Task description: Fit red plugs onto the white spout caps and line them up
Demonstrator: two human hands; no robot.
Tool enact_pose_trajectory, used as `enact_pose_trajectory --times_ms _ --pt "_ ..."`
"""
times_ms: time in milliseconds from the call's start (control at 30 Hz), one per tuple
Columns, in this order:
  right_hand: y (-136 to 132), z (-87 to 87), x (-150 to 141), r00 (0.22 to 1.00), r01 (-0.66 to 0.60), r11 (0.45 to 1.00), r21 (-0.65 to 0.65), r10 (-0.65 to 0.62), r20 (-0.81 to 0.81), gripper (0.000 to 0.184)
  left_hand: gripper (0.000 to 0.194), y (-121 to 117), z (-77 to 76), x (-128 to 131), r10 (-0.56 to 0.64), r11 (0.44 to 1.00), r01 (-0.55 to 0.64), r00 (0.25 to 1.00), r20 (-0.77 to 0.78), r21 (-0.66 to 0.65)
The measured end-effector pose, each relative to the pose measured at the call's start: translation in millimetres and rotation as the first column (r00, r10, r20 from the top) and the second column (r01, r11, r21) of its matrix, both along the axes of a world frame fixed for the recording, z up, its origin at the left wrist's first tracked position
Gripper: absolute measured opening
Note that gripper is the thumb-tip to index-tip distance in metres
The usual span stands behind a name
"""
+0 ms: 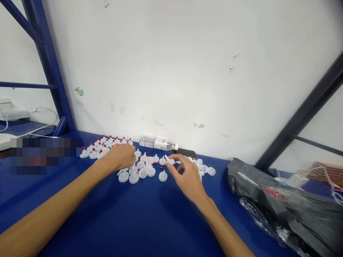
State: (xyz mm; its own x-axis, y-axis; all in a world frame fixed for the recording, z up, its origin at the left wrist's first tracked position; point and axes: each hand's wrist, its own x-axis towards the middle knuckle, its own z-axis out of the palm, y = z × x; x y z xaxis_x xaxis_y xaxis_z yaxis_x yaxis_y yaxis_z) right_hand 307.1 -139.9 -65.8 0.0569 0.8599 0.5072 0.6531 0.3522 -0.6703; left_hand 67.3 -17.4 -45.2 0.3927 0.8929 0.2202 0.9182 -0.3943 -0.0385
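My right hand point(187, 175) pinches a white nozzle cap point(170, 160) between thumb and index finger, its spout tilted toward the upper left. My left hand point(120, 156) has its fingers curled down over the caps on the left; whatever they hold is hidden behind the hand. White caps with red tips point(93, 154) stand upright in rows beside and behind my left hand. Between my hands lies a loose group of white nozzle caps point(134, 177) without red tips, some tipped over. Small loose red tips point(161, 167) lie scattered among them. A single white cap point(163, 176) stands near my right thumb.
A clear plastic bottle point(158, 143) lies along the wall, with a dark phone point(184, 154) to its right. More white caps point(211, 171) lie past my right hand. A grey plastic bag point(278, 200) covers the right of the blue table point(128, 221). Metal posts stand at both sides.
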Motion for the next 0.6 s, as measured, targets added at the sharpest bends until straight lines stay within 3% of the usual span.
enact_pose_trajectory --times_ms 167,300,433,500,600 --pt "0 2.0 1 0.999 0.044 0.998 0.036 -0.044 -0.006 0.022 0.043 -8 15.8 7 -0.064 0.994 0.061 0.997 0.039 0.086" --pt "0 5.7 4 0.993 0.109 0.992 0.069 -0.107 -0.044 0.025 0.047 -32 23.9 23 -0.297 0.952 0.289 0.952 0.072 0.104" --pt "0 7.8 7 0.986 0.161 0.983 0.09 -0.155 -0.065 0.027 0.037 -60 10.5 43 -0.553 0.833 0.553 0.83 0.074 0.024" --pt "1 7.5 8 0.984 0.174 0.98 0.098 -0.169 -0.065 0.027 0.03 -70 -0.7 52 -0.616 0.786 0.618 0.785 0.063 -0.016" --pt "1 6.2 7 0.985 0.167 0.981 0.1 -0.161 -0.065 0.026 0.029 -76 -11.0 59 -0.642 0.764 0.643 0.766 0.04 -0.059"
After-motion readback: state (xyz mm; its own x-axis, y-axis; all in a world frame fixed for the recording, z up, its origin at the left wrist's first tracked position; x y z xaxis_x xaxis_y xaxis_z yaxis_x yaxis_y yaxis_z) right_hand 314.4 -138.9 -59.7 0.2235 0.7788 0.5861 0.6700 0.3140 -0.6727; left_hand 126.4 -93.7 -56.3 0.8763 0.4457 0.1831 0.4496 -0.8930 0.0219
